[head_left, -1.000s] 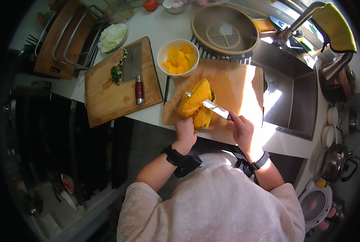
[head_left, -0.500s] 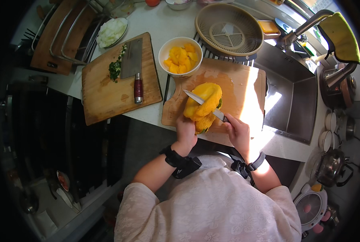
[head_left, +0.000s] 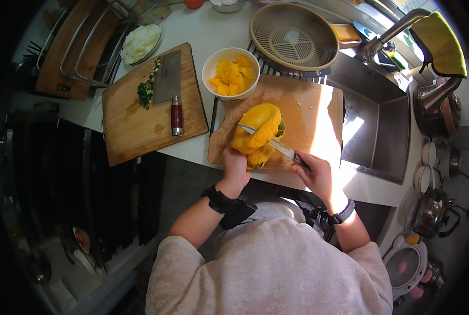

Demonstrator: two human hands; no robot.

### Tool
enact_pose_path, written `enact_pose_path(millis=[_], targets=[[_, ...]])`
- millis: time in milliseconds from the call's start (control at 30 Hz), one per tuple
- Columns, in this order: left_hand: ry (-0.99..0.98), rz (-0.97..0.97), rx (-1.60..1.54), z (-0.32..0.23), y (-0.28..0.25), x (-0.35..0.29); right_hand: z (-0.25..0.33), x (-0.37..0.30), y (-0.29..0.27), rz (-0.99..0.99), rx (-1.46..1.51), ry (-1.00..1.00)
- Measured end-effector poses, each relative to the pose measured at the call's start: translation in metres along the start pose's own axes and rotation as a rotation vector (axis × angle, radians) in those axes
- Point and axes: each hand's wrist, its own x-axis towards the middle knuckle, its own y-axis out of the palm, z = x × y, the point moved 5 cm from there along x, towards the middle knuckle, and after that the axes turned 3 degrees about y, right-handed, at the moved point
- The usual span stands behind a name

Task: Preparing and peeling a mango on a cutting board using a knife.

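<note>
My left hand (head_left: 235,167) is closed round the lower end of a large mango (head_left: 260,122), whose yellow flesh is bared, with bits of green skin at its right side. In my right hand (head_left: 314,173) is a knife (head_left: 282,149) with a dark handle; its blade lies in the mango flesh, tip showing at the left. Both hands are over the near edge of a light wooden cutting board (head_left: 302,110). Just beyond the mango, a white bowl (head_left: 205,73) holds cut yellow mango pieces (head_left: 232,76).
Left of me, a second cutting board (head_left: 124,131) carries a cleaver (head_left: 167,79) with a red handle and chopped greens (head_left: 146,90). Behind it is a plate of pale slices (head_left: 141,43). A brown colander (head_left: 294,37) stands at the back; a steel sink (head_left: 378,121) lies right.
The knife has slid back to the right through the mango, with less of its tip showing at the left. My right hand has moved slightly right and nearer to me.
</note>
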Motion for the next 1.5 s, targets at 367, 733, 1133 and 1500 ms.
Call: enact_pose_path(millis=[367, 733, 1133, 1500], targets=[[-0.251, 0.011, -0.055, -0.008, 0.023, -0.032, -0.014, -0.012, 0.004, -0.278, -0.261, -0.273], [-0.307, 0.057, -0.085, -0.014, 0.033, -0.033, 0.0, -0.006, 0.013, -0.388, -0.373, -0.163], [-0.173, 0.166, 0.07, -0.001, 0.01, -0.011, 0.027, 0.016, 0.015, -0.424, -0.633, -0.17], [-0.065, 0.093, 0.024, -0.013, 0.007, -0.001, 0.017, 0.008, 0.011, -0.448, -0.586, -0.145]])
